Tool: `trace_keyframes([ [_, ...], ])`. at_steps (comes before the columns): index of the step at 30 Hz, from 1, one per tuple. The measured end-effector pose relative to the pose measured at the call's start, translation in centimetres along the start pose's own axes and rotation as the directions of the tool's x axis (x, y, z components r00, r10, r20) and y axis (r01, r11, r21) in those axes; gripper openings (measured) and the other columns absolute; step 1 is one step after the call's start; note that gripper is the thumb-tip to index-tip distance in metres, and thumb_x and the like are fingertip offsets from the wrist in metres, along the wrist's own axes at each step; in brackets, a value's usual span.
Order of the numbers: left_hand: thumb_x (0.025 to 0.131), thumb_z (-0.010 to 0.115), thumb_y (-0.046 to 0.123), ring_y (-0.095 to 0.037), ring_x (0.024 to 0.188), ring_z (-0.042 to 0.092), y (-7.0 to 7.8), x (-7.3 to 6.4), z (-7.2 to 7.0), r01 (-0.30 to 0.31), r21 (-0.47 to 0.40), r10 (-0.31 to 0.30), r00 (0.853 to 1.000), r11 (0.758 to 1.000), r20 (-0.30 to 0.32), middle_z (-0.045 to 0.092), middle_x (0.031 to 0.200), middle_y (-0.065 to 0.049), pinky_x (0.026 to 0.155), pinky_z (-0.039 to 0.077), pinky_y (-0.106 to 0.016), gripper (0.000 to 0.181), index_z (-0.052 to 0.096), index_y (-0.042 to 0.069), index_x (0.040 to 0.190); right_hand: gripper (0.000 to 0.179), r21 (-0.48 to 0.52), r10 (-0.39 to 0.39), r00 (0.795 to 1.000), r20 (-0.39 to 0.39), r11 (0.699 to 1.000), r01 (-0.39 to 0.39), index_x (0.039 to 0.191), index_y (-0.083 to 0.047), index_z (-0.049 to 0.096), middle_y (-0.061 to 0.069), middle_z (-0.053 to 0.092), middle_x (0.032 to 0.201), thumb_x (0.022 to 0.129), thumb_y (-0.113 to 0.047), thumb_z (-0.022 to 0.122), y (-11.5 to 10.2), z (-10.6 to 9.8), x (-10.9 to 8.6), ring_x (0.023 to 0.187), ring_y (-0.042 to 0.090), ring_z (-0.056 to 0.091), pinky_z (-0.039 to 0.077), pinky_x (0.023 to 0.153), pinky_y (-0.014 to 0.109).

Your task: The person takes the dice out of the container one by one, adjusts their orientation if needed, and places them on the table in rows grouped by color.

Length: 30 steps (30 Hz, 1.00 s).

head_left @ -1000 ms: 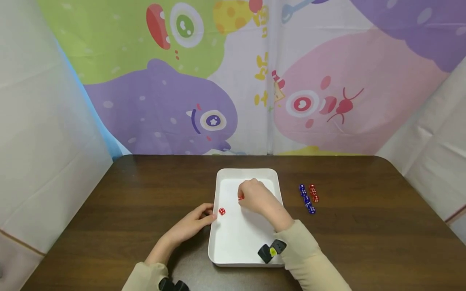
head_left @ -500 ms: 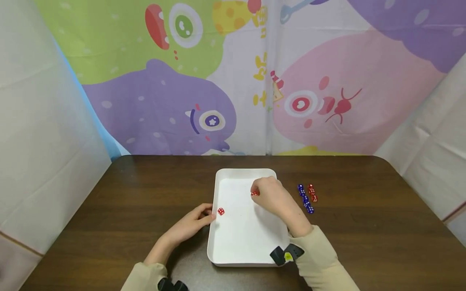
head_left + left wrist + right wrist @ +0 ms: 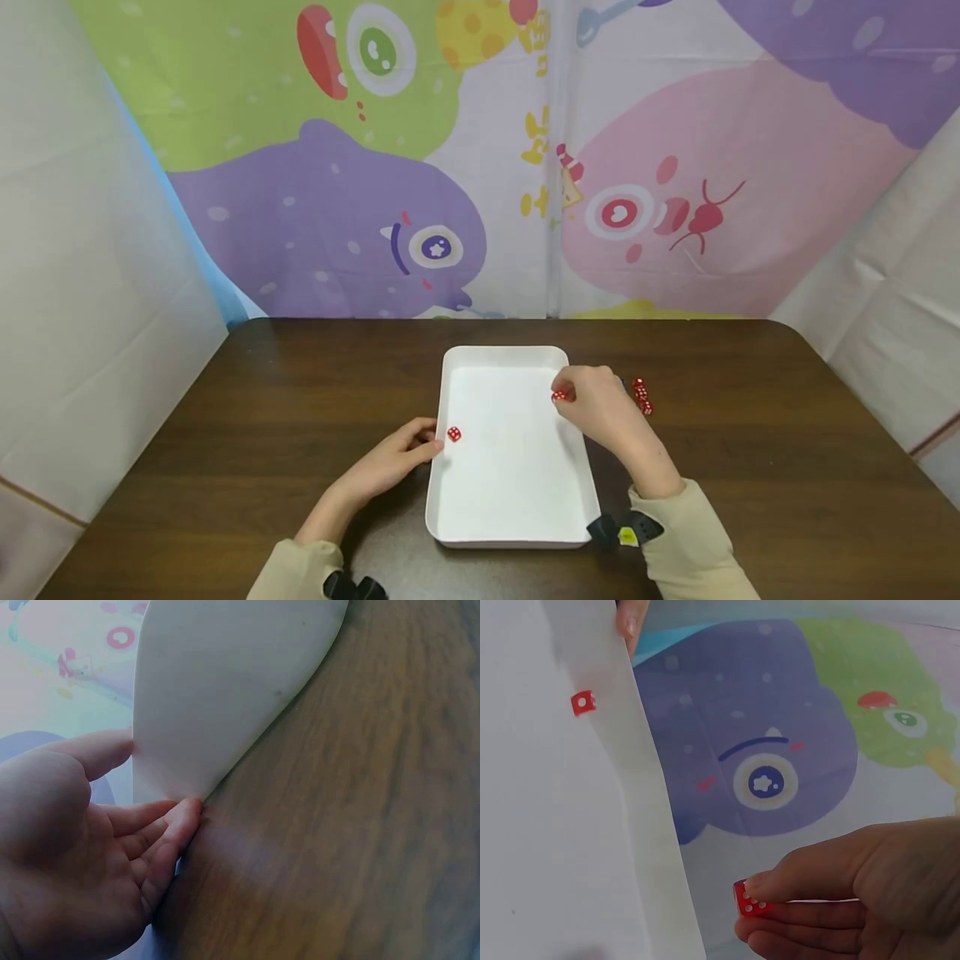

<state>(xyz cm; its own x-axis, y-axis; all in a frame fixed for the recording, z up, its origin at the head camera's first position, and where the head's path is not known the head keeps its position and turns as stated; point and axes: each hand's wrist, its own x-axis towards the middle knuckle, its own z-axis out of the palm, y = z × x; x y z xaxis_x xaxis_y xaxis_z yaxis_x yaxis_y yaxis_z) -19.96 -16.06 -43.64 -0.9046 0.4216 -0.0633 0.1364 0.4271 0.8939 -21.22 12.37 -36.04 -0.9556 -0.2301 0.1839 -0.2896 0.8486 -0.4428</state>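
My right hand pinches a red die with white dots between thumb and fingers, above the right rim of the white tray. Another red die lies inside the tray near its left wall. At that wall, my left hand holds the tray's side. In the left wrist view its thumb is on the rim and its fingertips are at the wall's lower edge. A short row of red dice lies on the table beyond the right hand, which mostly hides the blue dice beside it.
The dark wooden table carries the tray at its middle. A cartoon-printed curtain hangs behind the far edge, with pale cloth on both sides. A black wrist camera overlaps the tray's near right corner in the head view.
My right hand has moved right with the red die, from over the tray's middle to its right rim, and now covers most of the blue dice. The left hand stays at the tray.
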Motion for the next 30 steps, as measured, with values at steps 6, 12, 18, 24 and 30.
trace_keyframes([
  [6, 0.093, 0.052, 0.026, -0.019, 0.096, 0.050, -0.1, 0.0, -0.1, -0.007, -0.010, 0.007, 1.000, 1.000, 0.010, 0.054, 0.107, -0.011, 0.078, 0.041, -0.032, 0.043, 0.044, 0.000, 0.127, 0.011, -0.014, -0.021, 0.999, -0.024, 1.000, 0.021, 0.088, -0.001, 0.067, 0.009, 0.066, 0.080, 0.077, -0.003, 0.065, 0.8, -0.6, -0.2, 0.066, 0.016, 0.057, 0.050, 0.061, 0.030],
  [12, 0.092, 0.052, 0.025, -0.020, 0.096, 0.050, -0.1, 0.0, -0.1, -0.011, -0.014, 0.011, 1.000, 1.000, 0.012, 0.054, 0.108, -0.012, 0.079, 0.041, -0.032, 0.043, 0.044, 0.000, 0.126, 0.008, -0.046, -0.024, 0.999, -0.042, 0.999, 0.023, 0.085, -0.002, 0.067, 0.007, 0.065, 0.077, 0.077, -0.005, 0.066, 2.3, -1.3, -0.7, 0.067, 0.017, 0.057, 0.049, 0.063, 0.033],
  [18, 0.092, 0.053, 0.025, -0.019, 0.094, 0.051, -0.2, 0.1, -0.1, -0.007, -0.002, 0.007, 1.000, 1.000, 0.009, 0.054, 0.107, -0.012, 0.078, 0.041, -0.031, 0.043, 0.045, 0.000, 0.125, 0.006, -0.055, 0.013, 0.998, -0.055, 0.998, -0.016, 0.083, -0.003, 0.066, 0.006, 0.065, 0.075, 0.077, -0.005, 0.065, 4.8, -2.5, -1.3, 0.068, 0.019, 0.059, 0.049, 0.063, 0.036],
  [24, 0.092, 0.053, 0.026, -0.019, 0.095, 0.051, -0.1, 0.1, -0.1, -0.006, 0.007, 0.006, 1.000, 1.000, 0.003, 0.054, 0.108, -0.013, 0.079, 0.041, -0.031, 0.044, 0.044, -0.001, 0.125, 0.009, -0.061, 0.026, 0.996, -0.080, 0.998, -0.031, 0.084, -0.001, 0.066, 0.009, 0.066, 0.076, 0.077, -0.007, 0.067, 6.4, -3.2, -1.1, 0.069, 0.021, 0.060, 0.050, 0.065, 0.038],
  [30, 0.092, 0.053, 0.026, -0.020, 0.096, 0.050, -0.2, 0.2, 0.0, -0.007, 0.003, 0.007, 1.000, 1.000, 0.013, 0.054, 0.108, -0.012, 0.080, 0.041, -0.032, 0.043, 0.045, 0.000, 0.126, 0.010, -0.097, 0.079, 0.996, -0.044, 0.992, -0.083, 0.084, -0.001, 0.065, 0.010, 0.064, 0.077, 0.077, -0.009, 0.067, 8.0, -3.4, -1.2, 0.070, 0.023, 0.057, 0.047, 0.066, 0.040],
])
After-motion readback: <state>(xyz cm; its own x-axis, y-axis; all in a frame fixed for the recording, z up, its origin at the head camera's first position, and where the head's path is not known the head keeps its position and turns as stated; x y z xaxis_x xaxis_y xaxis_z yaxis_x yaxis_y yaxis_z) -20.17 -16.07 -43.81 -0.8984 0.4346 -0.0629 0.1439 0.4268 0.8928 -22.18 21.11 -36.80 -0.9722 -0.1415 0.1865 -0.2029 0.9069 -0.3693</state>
